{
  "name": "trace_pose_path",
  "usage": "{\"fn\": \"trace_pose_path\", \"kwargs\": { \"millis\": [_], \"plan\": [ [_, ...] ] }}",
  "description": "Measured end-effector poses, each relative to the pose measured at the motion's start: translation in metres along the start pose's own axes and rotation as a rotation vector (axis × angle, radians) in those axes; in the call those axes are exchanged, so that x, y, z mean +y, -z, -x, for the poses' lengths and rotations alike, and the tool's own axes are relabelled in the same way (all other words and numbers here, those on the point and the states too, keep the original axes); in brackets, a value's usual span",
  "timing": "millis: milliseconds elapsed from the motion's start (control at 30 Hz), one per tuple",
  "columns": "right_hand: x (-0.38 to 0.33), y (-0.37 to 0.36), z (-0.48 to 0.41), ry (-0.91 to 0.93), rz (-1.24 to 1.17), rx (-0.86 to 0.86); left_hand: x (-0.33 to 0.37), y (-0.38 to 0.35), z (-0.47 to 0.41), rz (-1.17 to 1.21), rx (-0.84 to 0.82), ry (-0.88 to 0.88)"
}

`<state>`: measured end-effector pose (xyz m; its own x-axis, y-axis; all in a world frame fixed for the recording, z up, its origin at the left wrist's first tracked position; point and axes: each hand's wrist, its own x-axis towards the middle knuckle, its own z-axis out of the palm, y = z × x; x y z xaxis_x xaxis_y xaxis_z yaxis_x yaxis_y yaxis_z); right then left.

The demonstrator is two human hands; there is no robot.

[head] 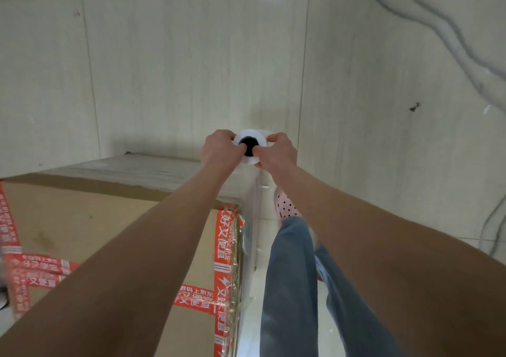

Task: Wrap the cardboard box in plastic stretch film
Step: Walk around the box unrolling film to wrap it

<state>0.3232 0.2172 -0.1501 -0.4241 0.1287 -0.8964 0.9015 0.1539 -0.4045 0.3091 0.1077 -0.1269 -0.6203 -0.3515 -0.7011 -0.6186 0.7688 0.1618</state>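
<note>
**A:** Quick check on the wrapping job. Got both hands on the top end of the roll (254, 134). Left hand (219, 148) and right hand (280, 152) curled round the white rim from either side, thumbs seemingly hooked at the black core. Which way next?

**B:** Depends on the box (82, 214). Sitting on the floor (383, 55), down and to the left of the roll. Roll held just past the far right corner. Long axis straight up and down, seen end-on from above, so can't see the lower end.

**A:** And the film (247, 236)?

**B:** Already stretched along the right side of the box, next to the red tape (223, 247), running up toward the roll. Left hand nearer the box, so probably a swing leftward round that far corner. Best done with the roll upright and the sheet taut. Worth minding the dotted slipper (284, 206) too, planted right beside the film.
</note>
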Motion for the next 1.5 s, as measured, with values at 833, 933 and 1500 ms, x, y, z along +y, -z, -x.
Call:
{"fn": "trace_pose_path", "kwargs": {
  "millis": [833,933,1500],
  "plan": [
    [-0.036,-0.037,-0.004,0.098,0.471,-0.072,-0.018,0.036,-0.021,-0.493,-0.001,-0.457],
    [-0.035,-0.035,-0.010,0.091,0.438,-0.106,-0.013,0.039,-0.024,-0.470,0.007,-0.398],
    [-0.095,-0.059,-0.018,0.210,0.639,-0.170,-0.040,0.056,-0.051,0.081,0.018,0.130]
  ]
}}
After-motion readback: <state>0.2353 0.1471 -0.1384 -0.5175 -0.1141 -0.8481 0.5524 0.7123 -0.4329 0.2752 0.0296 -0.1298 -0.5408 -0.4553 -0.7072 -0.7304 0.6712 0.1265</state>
